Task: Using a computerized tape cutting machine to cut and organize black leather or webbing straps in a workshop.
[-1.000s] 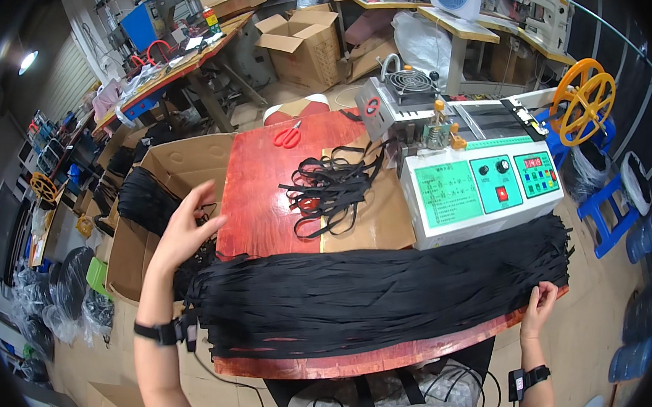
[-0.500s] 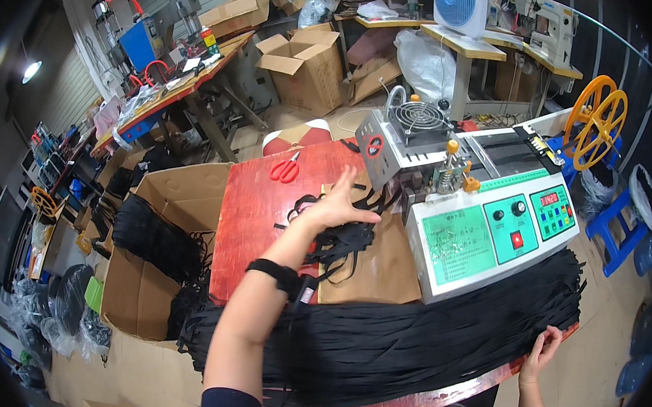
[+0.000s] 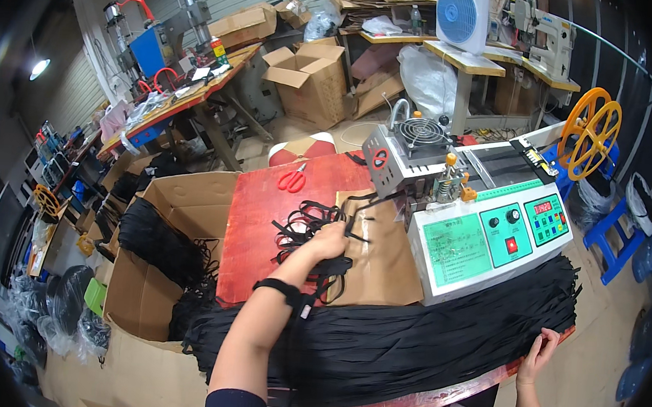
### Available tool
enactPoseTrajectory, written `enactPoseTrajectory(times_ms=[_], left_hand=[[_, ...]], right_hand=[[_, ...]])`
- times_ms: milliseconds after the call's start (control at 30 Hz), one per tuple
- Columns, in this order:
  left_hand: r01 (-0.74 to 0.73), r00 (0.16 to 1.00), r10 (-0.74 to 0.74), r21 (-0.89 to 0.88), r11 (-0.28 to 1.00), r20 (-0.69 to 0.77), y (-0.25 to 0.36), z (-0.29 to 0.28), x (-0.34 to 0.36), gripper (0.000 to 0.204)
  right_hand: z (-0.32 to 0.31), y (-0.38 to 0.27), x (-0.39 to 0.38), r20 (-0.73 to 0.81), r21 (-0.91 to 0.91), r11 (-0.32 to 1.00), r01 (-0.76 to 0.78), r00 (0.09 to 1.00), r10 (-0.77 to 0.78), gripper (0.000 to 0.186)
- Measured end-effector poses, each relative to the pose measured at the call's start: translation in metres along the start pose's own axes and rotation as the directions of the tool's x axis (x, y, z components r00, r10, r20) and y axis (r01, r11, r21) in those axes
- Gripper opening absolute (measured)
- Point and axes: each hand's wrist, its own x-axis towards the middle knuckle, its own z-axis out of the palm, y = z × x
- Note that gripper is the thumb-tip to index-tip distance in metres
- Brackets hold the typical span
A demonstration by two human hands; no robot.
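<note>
My left hand [image 3: 329, 242] is closed around a loose clump of black straps [image 3: 311, 219] on the red tabletop, beside a sheet of brown cardboard [image 3: 382, 265]. What lies inside the fist is partly hidden by my fingers. Along the front of the table stretches a long, thick bundle of black straps [image 3: 407, 340]. At its right end, my right hand [image 3: 536, 356] rests by the table edge with fingers loosely apart, holding nothing visible. Just right of the cardboard stands a white strap-cutting machine [image 3: 450, 282] with green panels and a lit display.
Red-handled scissors [image 3: 293, 179] lie on the red tabletop [image 3: 252, 221]. To the left, an open cardboard box [image 3: 142, 296] holds more black straps. Orange reels [image 3: 592, 136] stand behind the machine, near a blue stool [image 3: 606, 245]. A workbench [image 3: 190, 86] is at the back left.
My left hand was spread above the cardboard; it has come down and left and closed on the loose straps. My right hand stays near the bundle's end. The view has shifted slightly.
</note>
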Motion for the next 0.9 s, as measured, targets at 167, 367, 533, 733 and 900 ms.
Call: enactPoseTrajectory(times_ms=[167,367,533,733,900], left_hand=[[-0.17,0.961,-0.013,-0.624,0.763,-0.277,-0.033,-0.071,-0.077,0.034],[-0.265,0.898,0.103,-0.336,0.904,-0.428,0.054,-0.136,-0.197,0.024],[-0.239,0.897,0.196,-0.062,0.969,-0.397,0.098,-0.128,-0.235,0.018],[-0.44,0.766,0.386,0.018,0.898,-0.514,0.106,-0.131,-0.229,0.034],[-0.161,0.83,0.253,0.22,0.962,-0.497,0.075,-0.154,-0.23,0.02]], right_hand=[[0.026,-0.119,0.012,0.257,0.216,0.956,0.198,0.933,-0.251,0.008],[0.169,-0.296,0.0,0.692,0.67,0.714,-0.203,0.518,-0.502,0.041],[0.225,-0.396,-0.001,0.88,0.45,0.404,-0.797,0.317,-0.354,0.067],[0.222,-0.438,0.03,0.675,0.717,0.263,-0.646,0.737,-0.028,0.043],[0.15,-0.385,0.139,0.452,0.889,0.016,-0.458,0.882,0.135,0.028]])
